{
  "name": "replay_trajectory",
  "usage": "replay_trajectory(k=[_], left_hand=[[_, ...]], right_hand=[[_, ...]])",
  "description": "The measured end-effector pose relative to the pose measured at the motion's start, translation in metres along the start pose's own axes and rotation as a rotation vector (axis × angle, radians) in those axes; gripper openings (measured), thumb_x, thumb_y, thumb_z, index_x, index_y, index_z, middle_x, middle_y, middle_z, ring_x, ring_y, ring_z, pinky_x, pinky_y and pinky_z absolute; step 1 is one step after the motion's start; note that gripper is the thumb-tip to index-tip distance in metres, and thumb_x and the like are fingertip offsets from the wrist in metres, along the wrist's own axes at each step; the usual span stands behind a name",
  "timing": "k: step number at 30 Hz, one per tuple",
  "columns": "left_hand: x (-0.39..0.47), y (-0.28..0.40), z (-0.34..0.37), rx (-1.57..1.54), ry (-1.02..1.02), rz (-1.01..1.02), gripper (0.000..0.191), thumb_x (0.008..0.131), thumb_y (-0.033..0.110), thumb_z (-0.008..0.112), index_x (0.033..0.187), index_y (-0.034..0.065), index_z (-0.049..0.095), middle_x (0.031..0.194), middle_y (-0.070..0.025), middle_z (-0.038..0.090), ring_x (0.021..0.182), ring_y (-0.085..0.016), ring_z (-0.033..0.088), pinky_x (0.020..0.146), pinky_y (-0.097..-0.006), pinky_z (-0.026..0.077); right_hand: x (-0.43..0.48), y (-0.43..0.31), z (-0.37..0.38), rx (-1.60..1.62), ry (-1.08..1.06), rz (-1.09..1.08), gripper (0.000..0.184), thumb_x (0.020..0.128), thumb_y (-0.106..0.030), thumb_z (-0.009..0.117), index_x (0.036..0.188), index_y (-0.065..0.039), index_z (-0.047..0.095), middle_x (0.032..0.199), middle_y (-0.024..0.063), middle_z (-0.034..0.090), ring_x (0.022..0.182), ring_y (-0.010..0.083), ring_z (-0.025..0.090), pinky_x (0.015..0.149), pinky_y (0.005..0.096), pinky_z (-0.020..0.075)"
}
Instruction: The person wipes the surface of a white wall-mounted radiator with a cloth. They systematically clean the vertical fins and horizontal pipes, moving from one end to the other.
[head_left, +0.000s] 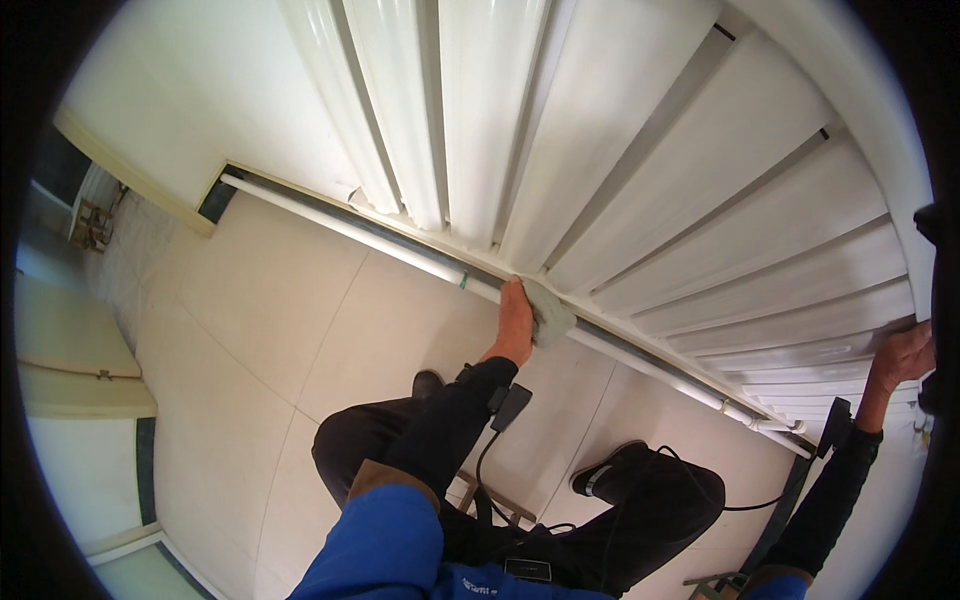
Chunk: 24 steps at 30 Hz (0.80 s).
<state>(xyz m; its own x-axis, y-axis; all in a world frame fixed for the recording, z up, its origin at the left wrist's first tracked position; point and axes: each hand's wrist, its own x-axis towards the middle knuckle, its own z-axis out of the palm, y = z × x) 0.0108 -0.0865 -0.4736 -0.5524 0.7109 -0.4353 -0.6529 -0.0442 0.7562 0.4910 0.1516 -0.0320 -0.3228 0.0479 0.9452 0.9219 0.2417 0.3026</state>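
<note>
My left hand (516, 319) holds a pale grey-green cloth (551, 311) at the bottom edge of a white column radiator (510, 150). The cloth lies against a white pipe (345, 238) that runs along the foot of the wall, with a green tie around it. Far to the right, my right hand (900, 356) rests by the end of the radiator, its fingers partly cut off at the dark picture rim; what they touch cannot be told.
Below is a light tiled floor (247, 337). A small wooden stool (499, 499) is under me, between my bent knees. A black cable (757, 508) runs to a device on my right forearm. Pipe fittings (776, 426) stand at the right, and a cream door frame (90, 397) at the left.
</note>
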Motion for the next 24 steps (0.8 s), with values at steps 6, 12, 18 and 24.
replay_trajectory(k=[6, 12, 18, 24], left_hand=[[-0.018, 0.013, 0.010, -0.035, -0.057, -0.116, 0.051, 0.108, 0.048, 0.046, 0.133, 0.0047, 0.053, 0.126, -0.0124, 0.057, 0.118, -0.023, 0.054, 0.101, -0.0404, 0.047], [0.010, 0.063, -0.024, 0.010, 0.122, -0.132, 0.047, 0.108, 0.043, 0.049, 0.129, 0.0018, 0.058, 0.114, -0.0119, 0.064, 0.105, -0.026, 0.061, 0.088, -0.0430, 0.054], [0.037, 0.124, -0.078, -0.283, 0.151, 0.126, 0.046, 0.111, 0.040, 0.044, 0.129, 0.0010, 0.059, 0.121, -0.0129, 0.066, 0.108, -0.030, 0.067, 0.092, -0.0457, 0.058], [0.023, 0.199, -0.071, -0.133, 0.252, 0.346, 0.050, 0.107, 0.040, 0.049, 0.129, -0.0043, 0.057, 0.124, -0.0188, 0.063, 0.111, -0.031, 0.064, 0.092, -0.0460, 0.056]], right_hand=[[0.025, -0.069, -0.023, 0.284, -0.057, 0.002, 0.064, 0.106, -0.049, 0.034, 0.118, 0.001, 0.071, 0.112, 0.0179, 0.074, 0.102, 0.0377, 0.068, 0.090, 0.0462, 0.0512], [0.027, -0.076, -0.025, 0.188, -0.008, -0.088, 0.047, 0.108, -0.033, 0.037, 0.125, -0.003, 0.069, 0.123, 0.0129, 0.071, 0.114, 0.0339, 0.061, 0.102, 0.0444, 0.0433], [0.022, -0.074, -0.023, 0.099, 0.047, -0.137, 0.043, 0.108, -0.030, 0.040, 0.124, -0.003, 0.069, 0.126, 0.0127, 0.070, 0.117, 0.0340, 0.061, 0.102, 0.0449, 0.0431], [0.023, -0.082, -0.026, 0.136, 0.053, -0.131, 0.042, 0.108, -0.030, 0.042, 0.128, -0.003, 0.066, 0.128, 0.0132, 0.069, 0.119, 0.0335, 0.060, 0.104, 0.0443, 0.0420]])
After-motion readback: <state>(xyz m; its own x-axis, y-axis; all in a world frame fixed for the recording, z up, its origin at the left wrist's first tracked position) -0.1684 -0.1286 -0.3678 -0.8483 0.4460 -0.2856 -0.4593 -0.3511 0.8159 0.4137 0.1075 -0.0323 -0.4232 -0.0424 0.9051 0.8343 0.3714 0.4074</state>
